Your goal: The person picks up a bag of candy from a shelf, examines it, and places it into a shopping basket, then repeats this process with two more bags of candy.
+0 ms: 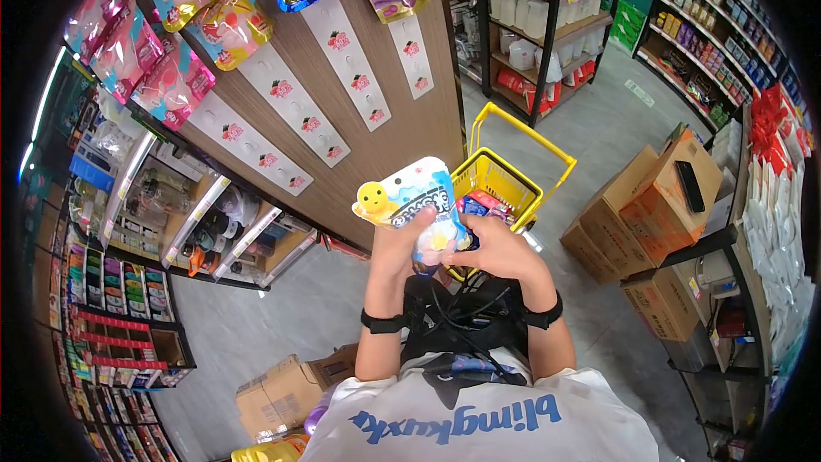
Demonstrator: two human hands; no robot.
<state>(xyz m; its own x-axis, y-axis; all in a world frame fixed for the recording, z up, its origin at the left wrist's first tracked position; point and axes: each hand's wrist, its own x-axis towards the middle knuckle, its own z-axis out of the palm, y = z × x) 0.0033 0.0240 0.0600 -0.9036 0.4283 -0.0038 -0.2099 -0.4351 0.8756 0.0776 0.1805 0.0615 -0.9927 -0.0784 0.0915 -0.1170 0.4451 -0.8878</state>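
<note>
A blue and white snack pouch with a yellow smiling face at its left corner is held upright in front of my body. My left hand grips its left side, thumb across the front. At its right edge, my right hand is closed on the same pouch. Just behind the pouch stands a yellow shopping basket with colourful packages inside, partly hidden by my right hand. Up on the wooden panel, hanging strips carry more pouches at their tops.
Cardboard boxes with a black phone on top stand at the right. Another carton lies on the floor behind me at the lower left. Shelves of goods line the left side, the back and the right.
</note>
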